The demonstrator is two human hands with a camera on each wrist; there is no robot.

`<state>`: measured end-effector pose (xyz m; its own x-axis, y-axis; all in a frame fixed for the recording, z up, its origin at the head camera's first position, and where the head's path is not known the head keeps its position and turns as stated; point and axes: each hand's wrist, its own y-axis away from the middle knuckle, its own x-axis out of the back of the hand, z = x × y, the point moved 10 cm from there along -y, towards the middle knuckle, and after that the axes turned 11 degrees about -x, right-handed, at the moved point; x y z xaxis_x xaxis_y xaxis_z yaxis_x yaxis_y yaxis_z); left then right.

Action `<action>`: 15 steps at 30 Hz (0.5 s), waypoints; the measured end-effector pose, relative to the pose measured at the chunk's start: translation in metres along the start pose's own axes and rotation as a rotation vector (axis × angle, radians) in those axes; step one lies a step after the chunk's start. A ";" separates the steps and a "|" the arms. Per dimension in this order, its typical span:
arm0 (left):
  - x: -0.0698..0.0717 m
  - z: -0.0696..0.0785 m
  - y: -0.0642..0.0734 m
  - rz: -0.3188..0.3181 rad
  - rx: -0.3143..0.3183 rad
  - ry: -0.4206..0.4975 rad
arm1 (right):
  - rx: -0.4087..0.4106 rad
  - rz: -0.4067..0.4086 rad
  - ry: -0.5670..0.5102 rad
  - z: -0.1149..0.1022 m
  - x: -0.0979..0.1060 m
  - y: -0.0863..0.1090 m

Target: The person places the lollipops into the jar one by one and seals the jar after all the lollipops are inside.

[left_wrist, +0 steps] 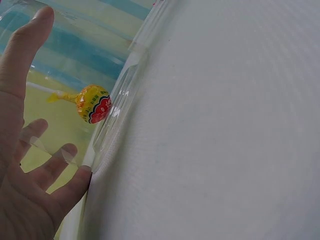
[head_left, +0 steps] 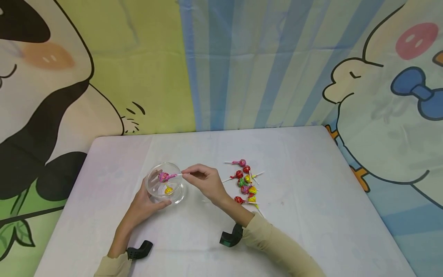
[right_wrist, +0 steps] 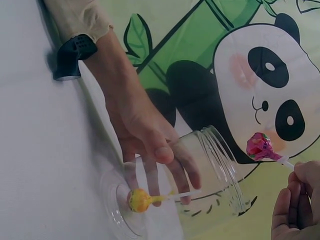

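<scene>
My left hand holds a clear glass jar round its side, thumb on one side and fingers on the other. Inside the jar a yellow lollipop stands head down near the bottom, its stick pointing towards the mouth. My right hand pinches the white stick of a pink lollipop between thumb and fingertips. In the right wrist view that wrapped head is outside the jar, past its threaded rim; from the head view it overlaps the jar's mouth.
To the right of the jar, several wrapped lollipops in red, pink, green and yellow lie in a loose group on the white-covered table. Behind the table hangs a cartoon-printed cloth. Both wrists wear black devices.
</scene>
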<state>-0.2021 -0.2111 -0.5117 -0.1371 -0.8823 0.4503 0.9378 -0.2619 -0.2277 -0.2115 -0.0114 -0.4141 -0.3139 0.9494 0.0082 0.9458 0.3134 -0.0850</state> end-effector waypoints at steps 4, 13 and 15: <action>0.001 -0.002 0.001 -0.001 0.009 -0.011 | 0.041 -0.017 0.045 -0.001 -0.010 -0.007; 0.000 -0.003 0.002 -0.003 0.000 -0.038 | 0.066 -0.024 0.074 -0.003 -0.023 -0.015; 0.000 -0.003 0.002 -0.002 0.002 -0.048 | 0.076 -0.024 0.092 -0.004 -0.025 -0.016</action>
<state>-0.2012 -0.2132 -0.5149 -0.1238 -0.8617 0.4920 0.9381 -0.2633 -0.2250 -0.2187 -0.0404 -0.4084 -0.3242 0.9404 0.1027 0.9279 0.3372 -0.1593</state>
